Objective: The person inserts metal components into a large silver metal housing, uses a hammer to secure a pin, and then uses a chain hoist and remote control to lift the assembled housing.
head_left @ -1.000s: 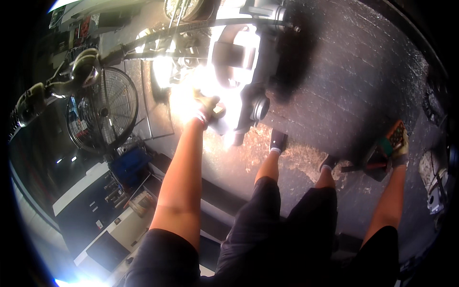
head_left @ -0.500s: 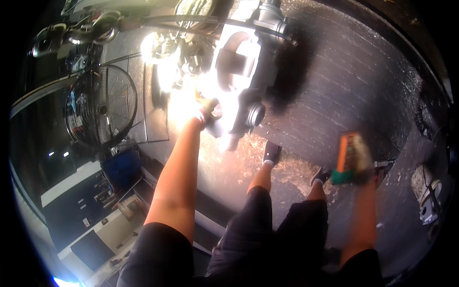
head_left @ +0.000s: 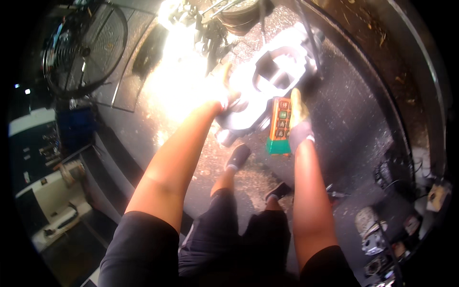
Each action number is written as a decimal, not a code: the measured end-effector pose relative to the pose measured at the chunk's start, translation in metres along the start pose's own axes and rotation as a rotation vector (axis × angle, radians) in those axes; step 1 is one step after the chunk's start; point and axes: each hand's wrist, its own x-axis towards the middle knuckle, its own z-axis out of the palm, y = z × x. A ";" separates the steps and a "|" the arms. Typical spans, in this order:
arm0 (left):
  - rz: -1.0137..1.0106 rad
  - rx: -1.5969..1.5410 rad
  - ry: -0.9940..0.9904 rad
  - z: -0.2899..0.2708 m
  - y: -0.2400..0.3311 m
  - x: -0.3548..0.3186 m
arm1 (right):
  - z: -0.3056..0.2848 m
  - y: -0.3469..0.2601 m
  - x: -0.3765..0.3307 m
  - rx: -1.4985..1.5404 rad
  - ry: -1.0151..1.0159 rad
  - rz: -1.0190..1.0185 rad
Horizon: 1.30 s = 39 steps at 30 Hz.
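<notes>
Bright glare washes over a large pale metal casting with a wide opening through it, in front of me. Dark straps run up from its far end. My gloved left hand is on the casting's left side and seems to grip it; glare hides part of the fingers. In my gloved right hand is an orange and green remote control with rows of buttons, held upright close to the casting's right side. The thumb or a finger points up along the remote's edge.
A large round fan stands at the far left. Coiled material on a round drum is at the top. Metal parts lie on the floor at lower right. A dark curved edge borders the floor on the right.
My right hand has brought the remote control up and left, beside the casting. The view has shifted right, and the casting appears turned. My left hand stays at the casting.
</notes>
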 end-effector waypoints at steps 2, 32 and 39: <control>-0.051 0.053 -0.041 -0.016 0.027 -0.015 | 0.006 -0.012 0.008 -0.173 0.040 0.080; -0.004 0.064 -0.077 -0.032 0.010 0.005 | -0.018 -0.032 -0.026 0.244 -0.176 0.261; -0.024 0.051 -0.103 -0.037 0.012 0.006 | -0.019 -0.030 -0.016 0.249 -0.176 0.227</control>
